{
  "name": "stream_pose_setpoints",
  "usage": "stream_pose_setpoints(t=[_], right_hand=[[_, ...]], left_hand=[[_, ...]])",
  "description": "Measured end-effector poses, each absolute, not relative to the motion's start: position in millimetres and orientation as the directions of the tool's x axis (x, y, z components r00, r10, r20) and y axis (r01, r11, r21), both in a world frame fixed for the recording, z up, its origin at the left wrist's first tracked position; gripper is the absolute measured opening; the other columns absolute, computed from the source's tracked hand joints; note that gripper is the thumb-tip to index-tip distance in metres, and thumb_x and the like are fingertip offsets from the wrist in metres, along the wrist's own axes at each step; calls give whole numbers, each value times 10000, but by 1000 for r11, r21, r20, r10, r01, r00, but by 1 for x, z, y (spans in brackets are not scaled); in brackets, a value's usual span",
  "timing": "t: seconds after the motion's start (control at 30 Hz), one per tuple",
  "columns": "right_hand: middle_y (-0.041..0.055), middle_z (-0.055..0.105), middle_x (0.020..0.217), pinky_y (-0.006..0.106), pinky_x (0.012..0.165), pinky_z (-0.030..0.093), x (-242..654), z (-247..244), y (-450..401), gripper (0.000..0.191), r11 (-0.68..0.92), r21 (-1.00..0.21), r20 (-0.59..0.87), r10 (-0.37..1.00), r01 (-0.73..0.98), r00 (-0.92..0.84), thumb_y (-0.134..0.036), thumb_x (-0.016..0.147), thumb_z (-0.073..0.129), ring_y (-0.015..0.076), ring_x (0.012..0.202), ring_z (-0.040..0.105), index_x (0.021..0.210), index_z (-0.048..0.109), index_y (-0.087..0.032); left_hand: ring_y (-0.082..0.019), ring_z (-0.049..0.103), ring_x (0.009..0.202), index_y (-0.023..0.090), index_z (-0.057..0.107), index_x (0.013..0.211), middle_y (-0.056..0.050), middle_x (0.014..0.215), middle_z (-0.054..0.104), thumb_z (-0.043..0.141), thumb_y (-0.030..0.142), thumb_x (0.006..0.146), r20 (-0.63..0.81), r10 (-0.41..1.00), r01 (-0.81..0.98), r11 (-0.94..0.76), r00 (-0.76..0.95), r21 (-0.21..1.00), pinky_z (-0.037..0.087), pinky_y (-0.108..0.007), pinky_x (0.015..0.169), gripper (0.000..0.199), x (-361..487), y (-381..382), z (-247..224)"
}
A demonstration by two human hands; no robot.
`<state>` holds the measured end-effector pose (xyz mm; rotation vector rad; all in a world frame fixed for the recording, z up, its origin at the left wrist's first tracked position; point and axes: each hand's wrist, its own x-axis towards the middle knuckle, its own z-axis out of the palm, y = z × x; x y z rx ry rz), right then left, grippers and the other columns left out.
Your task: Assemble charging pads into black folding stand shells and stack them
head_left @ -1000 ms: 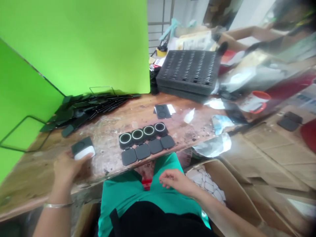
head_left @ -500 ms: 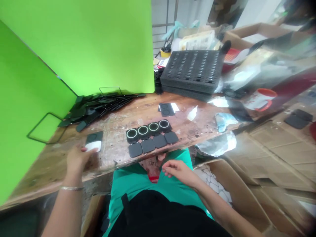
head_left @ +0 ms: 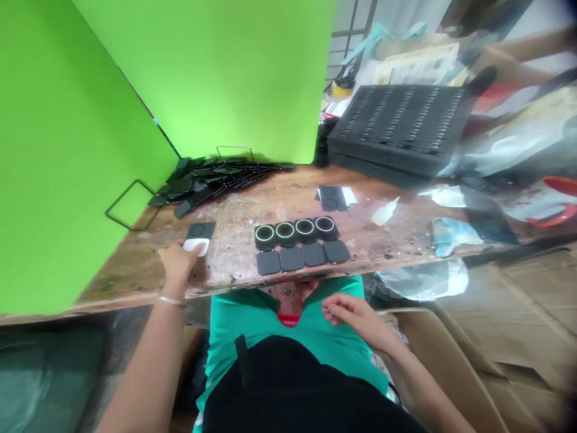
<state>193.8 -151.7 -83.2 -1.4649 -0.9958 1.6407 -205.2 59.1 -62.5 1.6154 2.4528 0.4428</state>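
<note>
My left hand (head_left: pixel 178 260) is at the left of the table, its thumb and fingers closed on the edge of a white card (head_left: pixel 196 246). That card lies against a dark panel (head_left: pixel 201 230) marked with a ring. My right hand (head_left: pixel 349 313) hovers over my lap with curled fingers, thumb near the index finger; whether anything small is between them cannot be made out. In front of me, several black hinged units (head_left: pixel 295 231) stand in a row, opened out. White-edged round discs show on their far halves, and their flat dark squares (head_left: pixel 291 258) face the table's front edge.
Black flat parts (head_left: pixel 211 180) are heaped against the green partition (head_left: pixel 225 78). Behind the row lie a ringed dark sheet (head_left: pixel 332 198) and a small white bottle (head_left: pixel 385 211). Slotted black foam blocks (head_left: pixel 396 129) and a red-rimmed mug (head_left: pixel 545 201) stand at the right. Cardboard (head_left: pixel 514 313) fills the lower right.
The camera view has turned, so most table items appear farther right. My left hand stays at the white card, and my right hand stays over my lap.
</note>
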Motion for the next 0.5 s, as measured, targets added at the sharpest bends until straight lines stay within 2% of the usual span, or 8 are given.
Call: stream_pose_setpoints(t=[0.1,0.2,0.37,0.5], right_hand=[[76,721,909,318,735,524,194,-83,-147,426,-451,-893,-444,885,-17,-138,-564,749,724,203,831,656,901,708,-167],[71,716,912,315,742,521,188,-81,-138,391,-435,-900,-426,884,-7,-191,-538,773,711,205,845,661,908,702,-171],[72,715,884,326,721,519,175,-77,-125,392,-391,-919,-391,882,54,-264,-535,774,691,224,823,664,905,697,-166],[73,721,907,339,762,520,166,-67,-117,342,-283,-955,-297,927,95,-229,-500,799,677,229,832,656,890,706,-171]], left_hand=[[-381,661,869,81,675,1011,-196,890,720,706,449,682,-51,901,818,415,-431,398,487,-407,747,495,-204,62,-56],[-344,660,805,127,660,893,-131,795,706,737,392,643,-59,889,778,428,-454,460,475,-380,705,372,-201,61,-51],[-251,656,826,146,550,1002,-76,857,694,724,363,660,7,894,711,351,-447,609,482,-318,701,441,-187,42,-35],[-212,672,756,187,504,1015,-25,810,702,763,419,627,-36,939,631,258,-343,732,508,-294,673,521,-164,9,-14]])
